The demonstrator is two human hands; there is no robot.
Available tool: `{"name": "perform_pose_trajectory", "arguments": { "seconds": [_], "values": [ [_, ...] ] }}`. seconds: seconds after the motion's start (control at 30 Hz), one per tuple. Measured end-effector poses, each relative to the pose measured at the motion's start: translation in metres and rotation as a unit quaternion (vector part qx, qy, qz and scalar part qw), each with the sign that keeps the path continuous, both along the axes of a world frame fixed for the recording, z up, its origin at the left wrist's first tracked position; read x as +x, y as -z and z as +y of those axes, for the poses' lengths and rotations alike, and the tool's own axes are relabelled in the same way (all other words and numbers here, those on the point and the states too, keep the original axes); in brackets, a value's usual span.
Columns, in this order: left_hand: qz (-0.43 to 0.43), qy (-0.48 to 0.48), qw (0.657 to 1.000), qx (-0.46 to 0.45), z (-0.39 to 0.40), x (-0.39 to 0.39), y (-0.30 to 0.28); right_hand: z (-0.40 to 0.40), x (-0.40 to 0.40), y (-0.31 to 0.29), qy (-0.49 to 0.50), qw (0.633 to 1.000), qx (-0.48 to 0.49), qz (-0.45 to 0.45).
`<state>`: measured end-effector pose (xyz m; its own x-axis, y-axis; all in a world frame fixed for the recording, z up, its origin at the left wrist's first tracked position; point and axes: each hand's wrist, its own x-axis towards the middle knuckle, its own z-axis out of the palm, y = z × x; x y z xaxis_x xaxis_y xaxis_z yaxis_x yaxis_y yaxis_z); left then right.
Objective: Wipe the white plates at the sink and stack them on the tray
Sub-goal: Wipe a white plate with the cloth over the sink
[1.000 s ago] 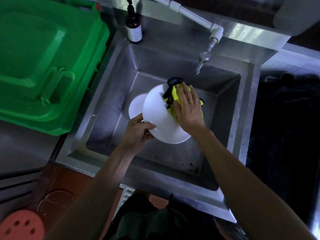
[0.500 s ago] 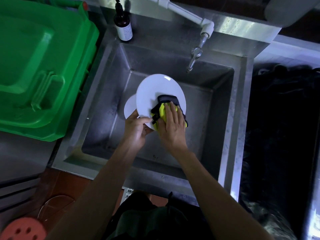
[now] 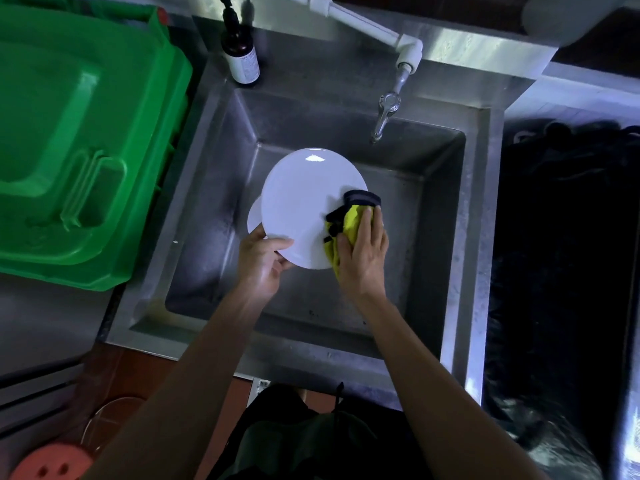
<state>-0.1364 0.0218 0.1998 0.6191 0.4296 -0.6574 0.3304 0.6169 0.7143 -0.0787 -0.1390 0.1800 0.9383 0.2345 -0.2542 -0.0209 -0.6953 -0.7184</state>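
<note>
Grip is the worry: my left hand (image 3: 265,258) fingers pinch only the near rim of the round white plate (image 3: 304,206) over the steel sink (image 3: 450,237), while my right hand (image 3: 363,254) presses the yellow-and-black cloth (image 3: 351,216) at its right edge, so it could slip.

Plate (image 3: 304,206) over sink (image 3: 485,237), bin (image 3: 86,133) left, bottle (image 3: 241,57) behind.

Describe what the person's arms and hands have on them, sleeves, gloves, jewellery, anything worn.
Nothing is worn on either arm as far as the view shows. The left hand and right hand are bare, with no gloves, and no rings or watch visible. Both forearms are uncovered up to the frame's lower edge, with no sleeves in sight. Below them, dark clothing shows at the body.
</note>
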Motion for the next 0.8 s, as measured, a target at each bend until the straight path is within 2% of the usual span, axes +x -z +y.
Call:
{"name": "perform_pose_trajectory", "arguments": {
  "seconds": [0.2, 0.43, 0.8],
  "values": [
    [-0.014, 0.072, 0.997, 0.007, 0.020, -0.009, 0.004, -0.015, 0.029, 0.000, 0.033, 0.996, 0.065, 0.054],
    [0.028, 0.158, 0.985, 0.058, 0.039, -0.007, 0.006, -0.026, 0.060, -0.005, -0.014, 0.996, 0.072, 0.058],
    [0.060, 0.323, 0.926, 0.184, 0.058, 0.023, -0.019, -0.028, 0.079, -0.016, -0.056, 0.994, 0.088, 0.016]
  ]
}}
